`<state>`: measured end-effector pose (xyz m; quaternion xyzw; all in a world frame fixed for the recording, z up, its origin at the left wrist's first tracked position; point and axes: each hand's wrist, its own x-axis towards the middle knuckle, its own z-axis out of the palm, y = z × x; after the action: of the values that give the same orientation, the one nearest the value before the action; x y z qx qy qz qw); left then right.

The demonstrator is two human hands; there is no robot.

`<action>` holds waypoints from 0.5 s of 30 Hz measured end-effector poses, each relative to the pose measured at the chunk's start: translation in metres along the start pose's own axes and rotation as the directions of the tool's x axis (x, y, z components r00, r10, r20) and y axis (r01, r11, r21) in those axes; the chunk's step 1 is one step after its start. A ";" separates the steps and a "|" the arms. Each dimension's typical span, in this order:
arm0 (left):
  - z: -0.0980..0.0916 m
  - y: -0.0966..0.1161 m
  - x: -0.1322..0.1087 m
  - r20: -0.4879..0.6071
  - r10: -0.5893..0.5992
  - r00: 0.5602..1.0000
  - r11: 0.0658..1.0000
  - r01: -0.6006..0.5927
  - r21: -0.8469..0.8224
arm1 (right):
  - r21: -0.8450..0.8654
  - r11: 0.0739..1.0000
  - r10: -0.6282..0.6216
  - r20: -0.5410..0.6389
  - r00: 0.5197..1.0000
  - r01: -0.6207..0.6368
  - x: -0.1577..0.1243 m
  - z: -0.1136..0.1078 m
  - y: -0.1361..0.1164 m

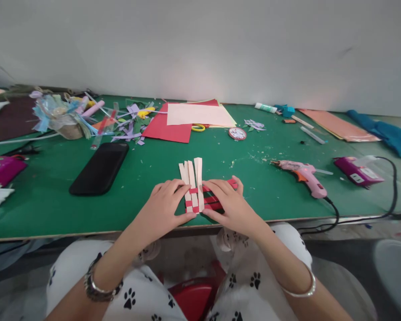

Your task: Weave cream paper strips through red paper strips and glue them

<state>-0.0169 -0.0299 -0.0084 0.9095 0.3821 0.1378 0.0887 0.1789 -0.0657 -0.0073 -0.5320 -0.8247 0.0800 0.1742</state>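
Head view: I see the left hand (167, 204) and right hand (230, 204) both pinching the woven strips (194, 180) at the near edge of the green counter (53, 214). I think the fingers must press the crossings flat, so cream and red pieces lie tight and square.

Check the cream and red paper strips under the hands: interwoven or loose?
Interwoven: red strips cross over and under cream strips, steadied by left hand and right hand.
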 end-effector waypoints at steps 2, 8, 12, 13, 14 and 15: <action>0.000 0.000 0.000 0.010 0.024 1.000 0.999 -0.024 -0.032 | -0.001 1.000 -0.009 -0.002 1.000 0.009 0.000 0.000 0.001; 0.002 -0.001 0.000 0.007 0.025 1.000 0.992 -0.024 -0.122 | 0.003 1.000 -0.028 0.019 0.999 0.027 0.003 -0.003 0.000; 0.002 0.000 0.000 -0.025 0.023 0.999 0.985 -0.027 -0.172 | 0.029 0.999 -0.035 0.019 0.999 0.034 0.003 -0.004 0.000; 0.002 0.001 0.000 -0.029 0.018 0.999 0.983 -0.023 -0.180 | 0.037 0.999 -0.036 0.018 0.999 0.035 0.003 -0.004 0.000; 0.002 0.001 0.000 -0.029 0.009 1.000 0.982 -0.015 -0.187 | 0.044 0.998 -0.039 0.019 0.999 0.038 0.003 -0.004 0.000; 0.002 0.002 0.000 -0.029 -0.001 1.000 0.981 -0.004 -0.196 | 0.049 0.998 -0.042 0.019 0.999 0.041 0.003 -0.003 0.000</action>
<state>-0.0151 -0.0313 -0.0101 0.8945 0.3673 0.1881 0.1719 0.1793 -0.0632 -0.0038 -0.5097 -0.8350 0.1015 0.1806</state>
